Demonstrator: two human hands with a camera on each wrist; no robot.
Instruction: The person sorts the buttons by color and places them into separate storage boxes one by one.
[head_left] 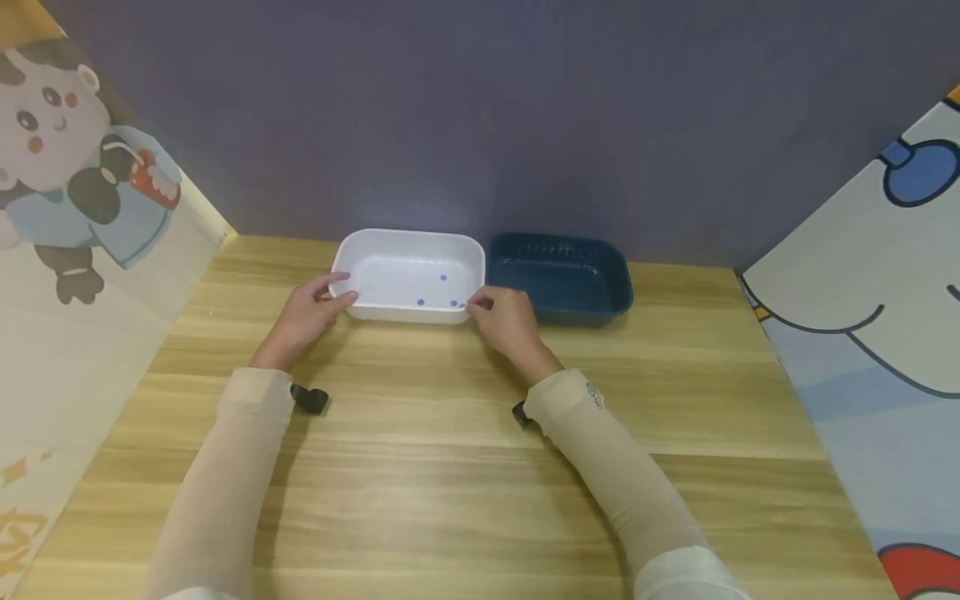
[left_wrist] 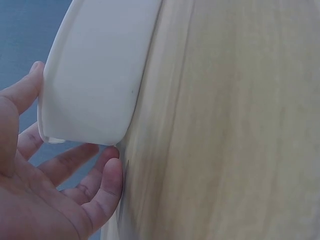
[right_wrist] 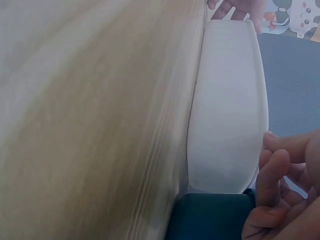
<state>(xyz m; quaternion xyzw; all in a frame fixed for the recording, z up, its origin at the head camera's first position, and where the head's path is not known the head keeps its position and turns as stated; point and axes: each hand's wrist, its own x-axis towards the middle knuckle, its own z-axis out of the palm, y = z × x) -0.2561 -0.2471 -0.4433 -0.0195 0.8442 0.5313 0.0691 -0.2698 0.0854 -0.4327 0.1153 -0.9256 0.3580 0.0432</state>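
Note:
A white rectangular plastic basin (head_left: pixel 408 315) stands on the wooden table, with several small flat blue pieces (head_left: pixel 443 277) on its floor. My left hand (head_left: pixel 303 317) holds the basin's left end, thumb at the near rim and fingers round the end wall, as the left wrist view also shows. At the near right corner my right hand (head_left: pixel 510 325) has thumb and index finger pinched together over the rim. A tiny blue piece (head_left: pixel 462 306) shows at those fingertips; its exact shape is too small to tell. The right wrist view hides the pinched piece.
A dark teal basin (head_left: pixel 585 318) stands against the white one's right side, below the right hand's curled fingers. Behind both rises a grey partition (head_left: pixel 420 117). Cartoon-printed panels (head_left: pixel 97 167) flank the wooden table (head_left: pixel 405 483) on both sides.

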